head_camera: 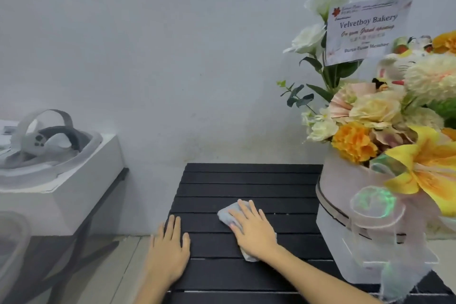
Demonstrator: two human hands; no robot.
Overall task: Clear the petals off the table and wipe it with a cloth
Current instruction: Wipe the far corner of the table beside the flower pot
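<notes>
A black slatted table fills the lower middle of the head view. My right hand lies flat with straight fingers on a small pale grey cloth, pressing it against the slats near the table's middle. The cloth shows beyond my fingertips and behind my wrist. My left hand rests flat and spread on the table's left edge, holding nothing. I see no loose petals on the bare slats.
A large flower arrangement in a pale box with a yellow bow and a greeting card stands on the table's right side, close to my right forearm. A white box holding a headset sits on a stand at the left. A grey wall stands behind.
</notes>
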